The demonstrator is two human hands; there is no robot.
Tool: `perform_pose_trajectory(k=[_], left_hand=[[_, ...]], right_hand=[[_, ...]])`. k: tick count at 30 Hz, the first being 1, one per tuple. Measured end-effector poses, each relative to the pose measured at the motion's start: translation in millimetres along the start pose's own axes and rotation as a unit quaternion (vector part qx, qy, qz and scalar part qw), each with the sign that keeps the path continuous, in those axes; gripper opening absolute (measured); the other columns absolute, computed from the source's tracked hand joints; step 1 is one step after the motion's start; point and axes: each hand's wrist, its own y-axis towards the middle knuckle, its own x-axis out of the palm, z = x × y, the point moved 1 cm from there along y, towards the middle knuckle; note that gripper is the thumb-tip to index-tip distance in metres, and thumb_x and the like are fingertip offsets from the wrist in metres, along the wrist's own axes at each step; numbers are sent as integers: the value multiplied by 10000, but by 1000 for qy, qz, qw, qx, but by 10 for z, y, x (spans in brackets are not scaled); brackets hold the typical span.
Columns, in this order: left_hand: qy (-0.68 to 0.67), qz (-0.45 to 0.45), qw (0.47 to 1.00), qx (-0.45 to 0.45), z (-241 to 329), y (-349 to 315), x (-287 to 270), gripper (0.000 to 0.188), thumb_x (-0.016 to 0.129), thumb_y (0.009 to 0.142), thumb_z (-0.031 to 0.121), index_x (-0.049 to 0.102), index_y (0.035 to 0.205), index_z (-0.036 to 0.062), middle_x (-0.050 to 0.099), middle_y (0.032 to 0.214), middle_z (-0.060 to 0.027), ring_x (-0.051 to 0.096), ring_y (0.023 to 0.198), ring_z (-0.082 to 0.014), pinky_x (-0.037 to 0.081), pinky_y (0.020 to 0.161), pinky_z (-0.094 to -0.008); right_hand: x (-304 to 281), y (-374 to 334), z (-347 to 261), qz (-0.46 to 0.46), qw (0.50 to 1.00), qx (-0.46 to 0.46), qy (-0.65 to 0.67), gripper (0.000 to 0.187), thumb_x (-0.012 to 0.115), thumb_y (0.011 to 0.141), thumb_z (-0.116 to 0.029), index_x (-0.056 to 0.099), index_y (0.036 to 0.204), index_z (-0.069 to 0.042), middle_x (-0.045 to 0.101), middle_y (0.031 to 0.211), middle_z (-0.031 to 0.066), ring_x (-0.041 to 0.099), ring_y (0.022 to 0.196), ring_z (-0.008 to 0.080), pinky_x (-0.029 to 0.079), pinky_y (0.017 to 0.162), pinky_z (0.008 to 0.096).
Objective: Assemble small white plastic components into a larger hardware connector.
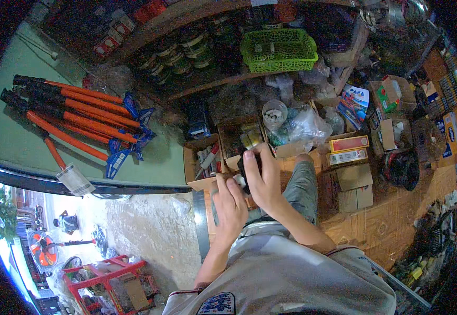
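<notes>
Both hands meet in front of my body, above my lap. My right hand (262, 178) is closed around a small black object (243, 169), its thumb lying along the top. Just below and left of it, my left hand (230, 203) has its fingers curled and pinched close to the black object. A small white piece (240, 181) shows between the two hands; I cannot tell whether it is separate or part of the black object. Fingers cover most of what is held. Beyond the hands stands an open cardboard box (193, 167) with tubes inside.
Orange-handled tools with blue ends (89, 118) lie on a pale green surface at left. Ahead are a clear plastic bag (308, 128), a round white tub (274, 115) and a green basket (278, 66) on a shelf. Cardboard boxes (355, 178) stack at right. A red frame (102, 268) stands lower left.
</notes>
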Motion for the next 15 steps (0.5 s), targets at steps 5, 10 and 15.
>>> perform_pose_trajectory(k=[5, 10, 15], left_hand=[[-85, 85, 991, 51, 134, 95, -106, 378, 287, 1115, 247, 503, 1206, -49, 555, 890, -230, 565, 810, -315, 464, 785, -408], [-23, 56, 998, 34, 214, 68, -87, 388, 282, 1116, 260, 526, 1191, -32, 578, 871, -210, 559, 750, -295, 463, 727, -412], [-32, 28, 999, 0, 215, 58, -105, 420, 283, 1127, 305, 532, 1154, -32, 578, 933, -168, 517, 836, -248, 445, 797, -394]], right_hand=[[-32, -12, -105, -54, 995, -62, -60, 181, 632, 987, -136, 523, 939, 0, 604, 829, 168, 618, 767, 302, 472, 690, 402], [-41, 54, -140, -25, 999, 4, -25, 217, 624, 1004, -185, 526, 961, 4, 611, 835, 164, 612, 765, 294, 474, 703, 402], [-9, 72, -91, -21, 999, -22, -37, 258, 651, 991, -245, 538, 1008, -13, 624, 816, 205, 645, 752, 407, 486, 653, 456]])
